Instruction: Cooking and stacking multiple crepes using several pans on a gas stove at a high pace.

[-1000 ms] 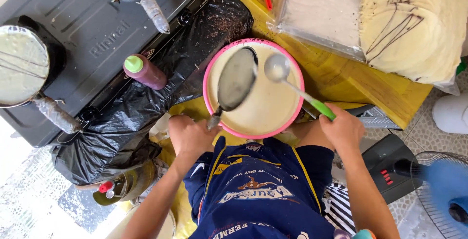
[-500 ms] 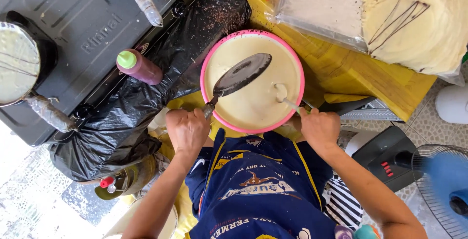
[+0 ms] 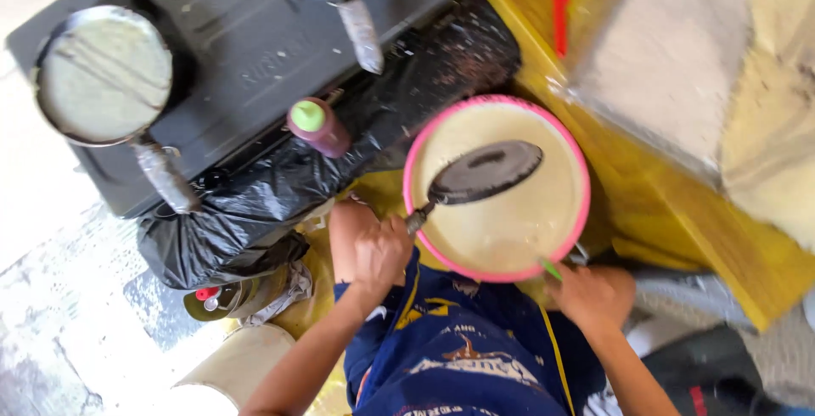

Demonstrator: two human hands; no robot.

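Pan [image 3: 486,171] handle within left fingers [image 3: 384,244]

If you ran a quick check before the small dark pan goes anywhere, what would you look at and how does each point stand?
1. Left hand gripping the dark pan by its handle: ok.
2. Pan held over the pink-rimmed bowl, so drips fall inside: ok.
3. Batter in the bowl: ok, pale and plentiful.
4. Right hand at the bowl's near rim, by a green handle: ok.
5. Whether it grips that handle: cannot tell.
6. Stove burners lit: cannot tell.
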